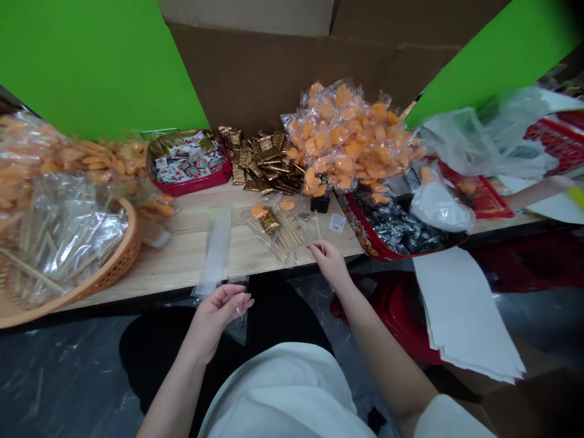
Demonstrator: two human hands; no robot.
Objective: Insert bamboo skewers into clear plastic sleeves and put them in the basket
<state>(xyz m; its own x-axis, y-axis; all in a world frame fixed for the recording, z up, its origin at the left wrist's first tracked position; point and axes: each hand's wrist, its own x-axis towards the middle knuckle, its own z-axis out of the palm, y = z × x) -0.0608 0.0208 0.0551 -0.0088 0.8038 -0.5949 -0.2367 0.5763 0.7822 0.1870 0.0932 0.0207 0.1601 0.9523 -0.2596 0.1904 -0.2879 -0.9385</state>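
My left hand [218,316] is just off the table's front edge, thumb and fingers pinched together. A clear plastic bag [238,331] hangs at these fingertips, partly hidden behind them. My right hand [331,263] is closed at the table edge on a thin wooden stick [318,225] that points up and away. Just left of it lies a bundle of wooden sticks [288,234] in clear film, with orange discs [258,210] and a gold packet [270,222] on top. A stack of clear flat bags [214,246] lies on the table beyond my left hand.
An orange basket [130,243] of wrapped sticks stands left. Behind are a red tub [191,187] of small packets, gold packets [264,159] and heaped orange pieces [349,137]. To the right sit a red tray [387,254] of black packets and white sheets [460,310].
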